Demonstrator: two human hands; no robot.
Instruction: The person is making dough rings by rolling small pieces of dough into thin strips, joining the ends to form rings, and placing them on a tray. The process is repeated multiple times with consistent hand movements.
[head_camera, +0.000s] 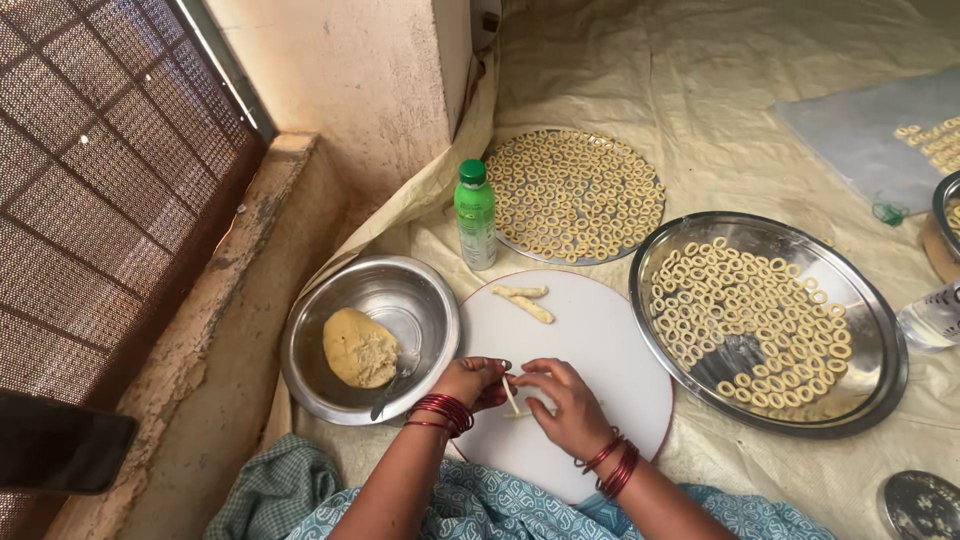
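Pale dough strip (510, 396) sits pinched between the left hand (470, 381) and right hand (566, 404), each grip clenched on it, above the round white board (590, 340), beside a steel bowl (400, 290) holding a dough lump (359, 348).

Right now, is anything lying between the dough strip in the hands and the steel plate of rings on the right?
Nothing visible does. Both hands, left and right, pinch the thin dough strip over the white round board. From there to the steel plate there is only bare board and its edge.
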